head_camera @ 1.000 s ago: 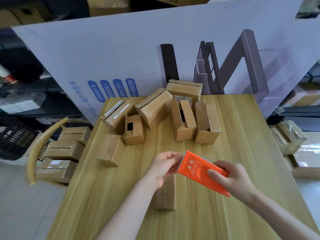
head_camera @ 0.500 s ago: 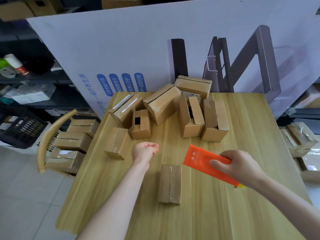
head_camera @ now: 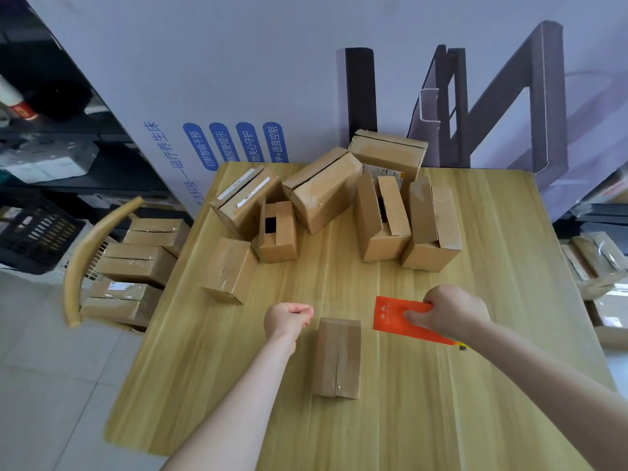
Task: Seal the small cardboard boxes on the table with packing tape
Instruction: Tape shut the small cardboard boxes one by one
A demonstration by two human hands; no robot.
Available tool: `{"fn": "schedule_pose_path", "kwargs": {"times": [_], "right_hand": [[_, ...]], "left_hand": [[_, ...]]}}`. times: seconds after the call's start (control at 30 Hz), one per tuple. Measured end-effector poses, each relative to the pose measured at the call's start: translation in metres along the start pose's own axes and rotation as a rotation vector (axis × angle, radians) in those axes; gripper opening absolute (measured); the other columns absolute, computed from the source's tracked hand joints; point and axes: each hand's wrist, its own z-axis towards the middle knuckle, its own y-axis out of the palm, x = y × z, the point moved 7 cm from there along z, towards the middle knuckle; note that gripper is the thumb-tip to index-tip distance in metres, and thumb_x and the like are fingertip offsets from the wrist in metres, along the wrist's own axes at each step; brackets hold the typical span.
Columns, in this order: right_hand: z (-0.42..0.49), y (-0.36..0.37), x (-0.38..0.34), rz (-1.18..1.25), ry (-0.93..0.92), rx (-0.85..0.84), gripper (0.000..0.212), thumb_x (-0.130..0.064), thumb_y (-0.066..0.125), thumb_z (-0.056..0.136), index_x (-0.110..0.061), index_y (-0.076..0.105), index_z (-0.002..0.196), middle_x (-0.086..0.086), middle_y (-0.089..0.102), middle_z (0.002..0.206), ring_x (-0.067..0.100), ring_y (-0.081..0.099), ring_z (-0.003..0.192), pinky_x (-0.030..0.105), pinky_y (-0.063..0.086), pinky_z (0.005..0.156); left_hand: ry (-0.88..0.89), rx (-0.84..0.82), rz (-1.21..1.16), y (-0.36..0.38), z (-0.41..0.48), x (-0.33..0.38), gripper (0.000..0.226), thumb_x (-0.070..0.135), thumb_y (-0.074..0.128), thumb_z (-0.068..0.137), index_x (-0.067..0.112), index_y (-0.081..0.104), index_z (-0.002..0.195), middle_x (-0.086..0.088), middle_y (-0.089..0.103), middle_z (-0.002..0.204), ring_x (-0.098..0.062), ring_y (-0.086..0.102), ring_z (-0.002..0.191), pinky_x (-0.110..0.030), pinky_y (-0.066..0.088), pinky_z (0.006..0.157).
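The wooden table point(head_camera: 475, 419) carries a huddle of cardboard boxes point(head_camera: 323, 195) along its far side. A small closed box point(head_camera: 336, 358) lies alone nearer the front, between the hands. The right hand point(head_camera: 452, 311) grips an orange tape dispenser point(head_camera: 390, 316) beside it. The left hand point(head_camera: 289, 317) is curled into a fist, with nothing visible inside.

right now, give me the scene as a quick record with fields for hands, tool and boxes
left hand: fingers curled in a fist above the light wooden table, nothing visible in it
right hand: grips the flat orange plastic tool
nearest box: small brown cardboard box with flaps closed, lying between the hands, slightly nearer the person
far boxes: cluster of brown cardboard boxes, at least two with gaps between their flaps
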Motion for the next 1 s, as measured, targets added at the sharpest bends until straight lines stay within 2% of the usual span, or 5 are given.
{"fn": "schedule_pose_path", "kwargs": {"times": [0.17, 0.4, 0.6, 0.8, 1.0], "right_hand": [[0.009, 0.009, -0.006, -0.075, 0.018, -0.018, 0.042, -0.058, 0.054, 0.083, -0.018, 0.067, 0.087, -0.005, 0.063, 0.076, 0.01, 0.058, 0.06, 0.023, 0.049, 0.049], [0.015, 0.033, -0.021, -0.08, 0.035, -0.001, 0.038, -0.055, 0.054, 0.081, -0.018, 0.062, 0.078, -0.006, 0.062, 0.071, 0.012, 0.059, 0.062, 0.021, 0.042, 0.049], [0.013, 0.036, -0.02, -0.101, 0.024, 0.038, 0.037, -0.056, 0.051, 0.081, -0.021, 0.059, 0.074, -0.008, 0.06, 0.068, 0.011, 0.058, 0.061, 0.021, 0.039, 0.049], [0.012, 0.039, -0.037, -0.109, -0.021, 0.042, 0.036, -0.055, 0.049, 0.081, -0.022, 0.054, 0.068, -0.007, 0.059, 0.07, 0.014, 0.061, 0.068, 0.023, 0.045, 0.054], [0.015, 0.031, -0.058, -0.181, -0.055, 0.069, 0.027, -0.047, 0.053, 0.085, -0.022, 0.052, 0.076, -0.007, 0.05, 0.066, 0.017, 0.058, 0.073, 0.025, 0.044, 0.06]], "left_hand": [[-0.043, -0.001, -0.005, 0.011, 0.004, -0.018, 0.006, 0.01, 0.073, 0.083, 0.011, 0.073, 0.089, -0.002, 0.071, 0.08, -0.013, 0.062, 0.069, -0.02, 0.048, 0.065], [0.017, 0.038, 0.127, 0.029, 0.005, -0.02, 0.02, 0.018, 0.064, 0.091, 0.01, 0.072, 0.107, -0.001, 0.071, 0.109, -0.017, 0.065, 0.094, -0.022, 0.047, 0.078], [-0.016, 0.047, 0.333, 0.029, 0.006, -0.027, 0.072, 0.045, 0.058, 0.091, 0.011, 0.031, 0.148, -0.008, 0.042, 0.148, -0.027, 0.044, 0.132, -0.036, 0.041, 0.102], [0.232, -0.033, 0.263, 0.051, -0.02, -0.035, 0.049, 0.037, 0.043, 0.1, 0.006, 0.047, 0.138, -0.007, 0.058, 0.132, -0.022, 0.052, 0.123, -0.026, 0.039, 0.094], [0.247, 0.033, 0.188, 0.05, -0.023, -0.04, 0.03, 0.037, 0.045, 0.099, 0.011, 0.056, 0.089, 0.001, 0.062, 0.081, -0.021, 0.06, 0.08, -0.027, 0.035, 0.064]]}}
